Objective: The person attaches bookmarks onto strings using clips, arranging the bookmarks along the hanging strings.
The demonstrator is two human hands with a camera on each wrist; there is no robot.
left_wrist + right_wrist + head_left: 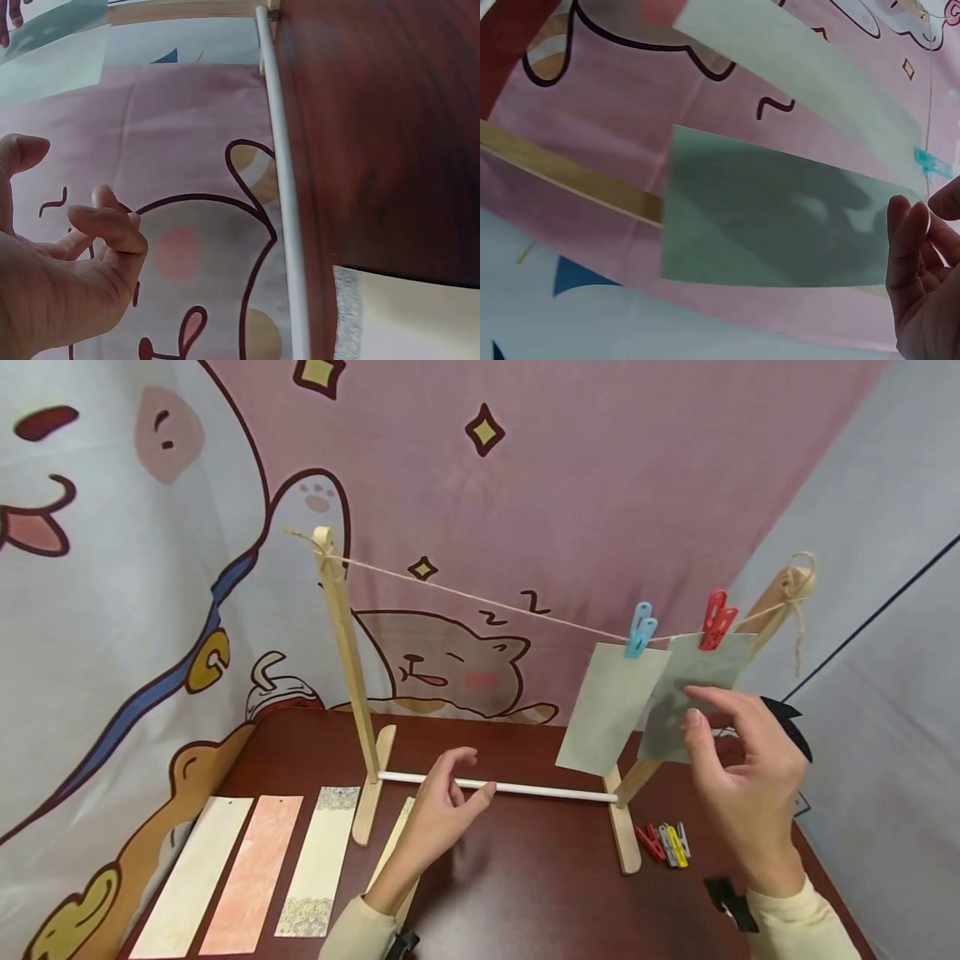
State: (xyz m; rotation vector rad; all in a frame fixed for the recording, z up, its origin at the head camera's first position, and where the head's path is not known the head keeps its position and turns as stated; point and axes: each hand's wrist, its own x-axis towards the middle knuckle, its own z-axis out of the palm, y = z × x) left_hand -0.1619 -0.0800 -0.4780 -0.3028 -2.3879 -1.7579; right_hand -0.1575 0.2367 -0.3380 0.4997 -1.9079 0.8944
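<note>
My right hand point(746, 760) hovers in front of a grey-green paper strip point(667, 718), fingers loosely bent with a gap between thumb and forefinger. A red clothespin point(717, 622) clips that strip to a twine line point(465, 596). To its left a paler strip point(611, 710) hangs from a blue clothespin point(641, 631). In the right wrist view the fingers point(907, 247) overlap the upper end of the green strip point(772, 217). My left hand point(442, 806) is held in the air near the white rod point(540, 790), fingers relaxed and holding nothing.
Wooden posts point(348, 652) on flat feet carry the line. Spare clothespins point(667, 843) lie by the right foot. On the table's left lie a cream strip point(195, 877), a pink one point(255, 877) and a patterned one point(318, 860); another point(397, 839) is partly under my left arm.
</note>
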